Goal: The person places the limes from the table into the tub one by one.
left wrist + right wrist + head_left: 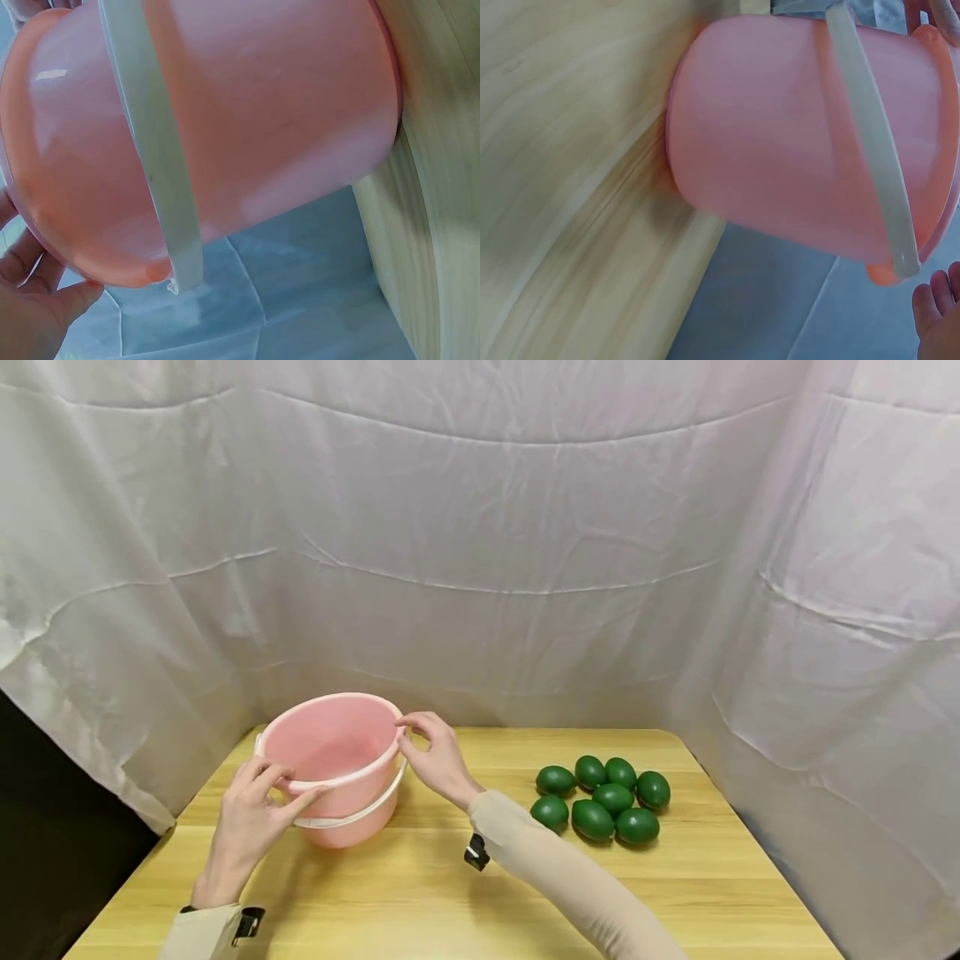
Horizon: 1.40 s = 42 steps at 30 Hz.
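We noted free passage along the table's (731, 893) right edge; green fruits (613, 798) obstructed the room inward of it, and a pink bucket (337, 743) the back left corner.

Pink bucket (345, 797), mouth up, white handle (362, 812) down across its front, on table (420, 893)

all views | readable text: none | labels: none | brands: none | numbers: none | signs: none

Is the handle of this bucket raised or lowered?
Lowered: the handle crosses the outer side of the bucket, below its rim.
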### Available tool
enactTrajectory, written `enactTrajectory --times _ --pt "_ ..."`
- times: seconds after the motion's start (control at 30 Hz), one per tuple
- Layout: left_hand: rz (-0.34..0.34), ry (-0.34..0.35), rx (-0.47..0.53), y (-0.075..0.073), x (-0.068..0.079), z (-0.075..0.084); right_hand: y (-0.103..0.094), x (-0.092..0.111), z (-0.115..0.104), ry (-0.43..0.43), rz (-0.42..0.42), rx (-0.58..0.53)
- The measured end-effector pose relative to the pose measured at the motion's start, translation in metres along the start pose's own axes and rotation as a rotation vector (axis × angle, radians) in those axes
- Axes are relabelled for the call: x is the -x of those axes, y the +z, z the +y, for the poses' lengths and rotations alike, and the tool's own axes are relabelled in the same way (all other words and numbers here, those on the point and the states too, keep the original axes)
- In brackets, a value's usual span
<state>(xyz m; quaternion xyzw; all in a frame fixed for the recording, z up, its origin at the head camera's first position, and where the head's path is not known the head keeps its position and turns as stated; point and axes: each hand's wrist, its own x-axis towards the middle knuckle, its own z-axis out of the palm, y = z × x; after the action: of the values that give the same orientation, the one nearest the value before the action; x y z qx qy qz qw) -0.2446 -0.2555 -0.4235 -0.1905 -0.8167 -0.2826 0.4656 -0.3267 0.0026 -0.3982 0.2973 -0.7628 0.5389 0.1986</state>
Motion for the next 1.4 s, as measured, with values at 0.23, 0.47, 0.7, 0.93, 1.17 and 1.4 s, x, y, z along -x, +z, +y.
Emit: enactTrajectory --times 0.23,0.47,0.7,0.93,1.17,1.4 --pt "-0.007 -0.006 -0.014 0.000 0.001 0.001 -0.007 0.010 0.011 -0.023 0.010 0.062" --pt "-0.001 0.008 -0.013 0.000 0.000 0.001 -0.013 0.013 0.017 -0.025 0.016 0.050" --pt "0.000 0.017 -0.035 0.000 -0.001 0.004 -0.018 0.019 0.024 -0.001 0.011 0.013" --pt "-0.022 -0.002 -0.049 -0.002 0.001 0.002 -0.026 0.028 0.035 0.025 -0.002 -0.003" --pt "-0.029 0.002 -0.048 -0.001 0.001 0.001 -0.044 0.037 0.037 0.065 -0.038 0.079" --pt "-0.034 0.009 -0.044 -0.002 0.000 0.000 -0.060 0.045 0.045 0.116 -0.055 0.061"
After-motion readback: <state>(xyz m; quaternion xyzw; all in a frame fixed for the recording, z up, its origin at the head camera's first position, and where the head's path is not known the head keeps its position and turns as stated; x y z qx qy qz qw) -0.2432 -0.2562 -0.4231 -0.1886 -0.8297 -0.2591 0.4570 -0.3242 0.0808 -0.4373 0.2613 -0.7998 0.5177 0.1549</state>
